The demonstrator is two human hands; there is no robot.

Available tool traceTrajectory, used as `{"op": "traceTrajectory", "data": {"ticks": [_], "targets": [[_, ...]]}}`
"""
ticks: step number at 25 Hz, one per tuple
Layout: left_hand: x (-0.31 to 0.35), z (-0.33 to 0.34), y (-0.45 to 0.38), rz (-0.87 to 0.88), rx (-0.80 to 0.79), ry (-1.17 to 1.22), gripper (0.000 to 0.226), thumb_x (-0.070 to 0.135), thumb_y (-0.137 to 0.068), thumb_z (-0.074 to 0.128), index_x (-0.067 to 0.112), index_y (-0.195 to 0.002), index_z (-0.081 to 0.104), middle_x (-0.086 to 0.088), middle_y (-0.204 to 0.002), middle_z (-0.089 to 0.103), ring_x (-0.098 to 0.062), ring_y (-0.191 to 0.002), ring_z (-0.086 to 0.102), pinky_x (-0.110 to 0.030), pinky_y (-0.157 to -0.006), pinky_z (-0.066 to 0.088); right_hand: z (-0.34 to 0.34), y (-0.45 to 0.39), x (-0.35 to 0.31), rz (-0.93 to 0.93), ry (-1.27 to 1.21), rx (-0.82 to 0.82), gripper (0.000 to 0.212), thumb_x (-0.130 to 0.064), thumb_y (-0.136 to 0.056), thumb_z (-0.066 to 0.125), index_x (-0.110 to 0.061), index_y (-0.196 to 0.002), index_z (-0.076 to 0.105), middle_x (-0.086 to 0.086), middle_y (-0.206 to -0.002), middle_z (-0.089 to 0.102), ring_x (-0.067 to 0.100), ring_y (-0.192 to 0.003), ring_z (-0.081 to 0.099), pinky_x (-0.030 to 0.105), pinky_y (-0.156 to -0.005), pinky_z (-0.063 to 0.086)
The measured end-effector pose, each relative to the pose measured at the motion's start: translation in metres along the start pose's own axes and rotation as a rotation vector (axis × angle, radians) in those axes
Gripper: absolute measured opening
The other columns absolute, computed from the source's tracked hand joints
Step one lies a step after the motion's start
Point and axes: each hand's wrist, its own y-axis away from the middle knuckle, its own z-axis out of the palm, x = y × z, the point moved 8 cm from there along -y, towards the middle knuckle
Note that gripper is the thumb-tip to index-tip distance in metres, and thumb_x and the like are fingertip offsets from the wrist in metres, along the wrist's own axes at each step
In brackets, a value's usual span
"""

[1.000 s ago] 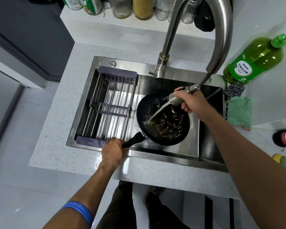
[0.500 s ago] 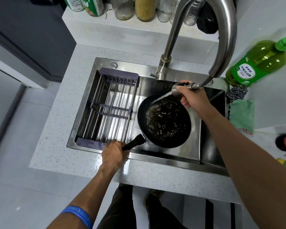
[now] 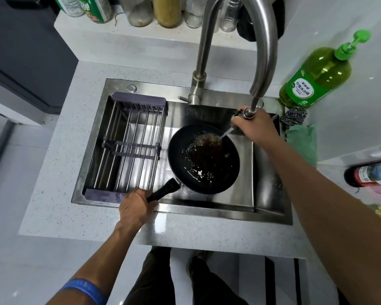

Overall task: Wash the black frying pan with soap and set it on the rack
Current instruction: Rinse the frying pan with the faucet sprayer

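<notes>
1. The black frying pan (image 3: 204, 158) sits in the steel sink (image 3: 271, 194), in the middle of the basin, with its handle (image 3: 163, 190) pointing to the near left.
2. The left hand (image 3: 134, 209) is closed around the end of the handle, at the near edge of the sink.
3. The right hand (image 3: 254, 126) grips the pull-out spray head (image 3: 240, 116) of the faucet (image 3: 262, 47), at the far right of the pan.
4. A thin stream of water (image 3: 226, 133) goes from the spray head down into the far side of the pan.
5. Inside the pan there is dark brown water with bubbles and glossy spots.
6. The rack (image 3: 130, 148), with metal bars and grey ends, lies across the left part of the sink, just beside the pan.
7. A green soap bottle (image 3: 315, 78) with a pump stands on the counter at the far right.
8. Near it lie a steel scourer (image 3: 294, 116) and a green cloth (image 3: 302, 139).
9. A blue band (image 3: 84, 290) is on the left wrist.
</notes>
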Motion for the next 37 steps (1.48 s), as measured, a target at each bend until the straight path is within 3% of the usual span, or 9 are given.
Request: {"op": "traceTrajectory", "data": {"ticks": [10,14,16,20,24,29,37], "targets": [[-0.001,0.003,-0.003,0.004,-0.013,-0.005,0.027,0.036,-0.085,0.072,0.027,-0.11,0.069,0.001,-0.084,0.066,-0.019,-0.079,0.062,-0.029,-0.067,0.048,-0.01,0.014,0.015,0.145,0.285,-0.152,0.032,-0.05,-0.069,0.067,-0.019,-0.078,0.068,-0.002,-0.079,0.069,0.018,-0.078,0.063,0.03,-0.065,0.042],[-0.003,0.005,-0.005,0.008,-0.014,-0.018,0.028,0.038,-0.084,0.072,0.029,-0.11,0.07,0.002,-0.085,0.067,-0.018,-0.079,0.064,-0.03,-0.069,0.052,0.003,0.028,0.012,0.171,0.151,-0.253,0.028,-0.043,-0.066,0.071,-0.016,-0.068,0.066,0.0,-0.072,0.068,0.02,-0.07,0.063,0.031,-0.066,0.046],[-0.003,0.005,-0.006,0.006,-0.006,-0.022,0.03,0.037,-0.083,0.073,0.028,-0.111,0.07,0.0,-0.09,0.068,-0.02,-0.083,0.065,-0.032,-0.073,0.053,0.014,0.034,0.006,0.174,0.055,-0.3,0.025,-0.04,-0.067,0.071,-0.016,-0.066,0.065,0.005,-0.06,0.061,0.021,-0.056,0.057,0.029,-0.056,0.043],[-0.005,0.006,-0.007,-0.007,-0.01,-0.006,0.029,0.037,-0.083,0.073,0.029,-0.11,0.069,0.002,-0.091,0.068,-0.017,-0.084,0.062,-0.028,-0.069,0.047,0.037,0.042,-0.002,0.247,-0.062,-0.371,0.031,-0.038,-0.079,0.069,-0.007,-0.083,0.067,0.007,-0.052,0.055,0.014,-0.041,0.045,0.018,-0.037,0.032],[-0.008,0.007,-0.008,-0.018,-0.014,0.016,0.029,0.038,-0.082,0.074,0.03,-0.109,0.069,0.006,-0.086,0.065,-0.013,-0.08,0.062,-0.025,-0.063,0.043,0.054,0.039,-0.004,0.244,-0.226,-0.334,0.046,-0.044,-0.08,0.069,-0.002,-0.098,0.071,0.003,-0.058,0.06,0.012,-0.048,0.051,0.022,-0.043,0.037],[-0.01,0.008,-0.008,-0.028,-0.02,0.052,0.028,0.034,-0.082,0.075,0.027,-0.108,0.069,0.008,-0.083,0.064,-0.011,-0.075,0.06,-0.018,-0.05,0.034,0.064,0.033,-0.014,0.241,-0.385,-0.255,0.035,-0.038,-0.085,0.07,-0.007,-0.101,0.069,0.004,-0.061,0.063,0.01,-0.049,0.055,0.021,-0.047,0.044],[-0.005,0.007,-0.006,-0.006,0.017,0.062,0.023,0.031,-0.084,0.074,0.026,-0.106,0.07,0.014,-0.075,0.051,-0.007,-0.069,0.051,-0.01,-0.047,0.026,0.046,0.021,-0.015,0.199,-0.4,-0.038,0.012,-0.032,-0.086,0.07,-0.022,-0.091,0.068,0.006,-0.066,0.063,0.015,-0.058,0.059,0.029,-0.06,0.055]]}}
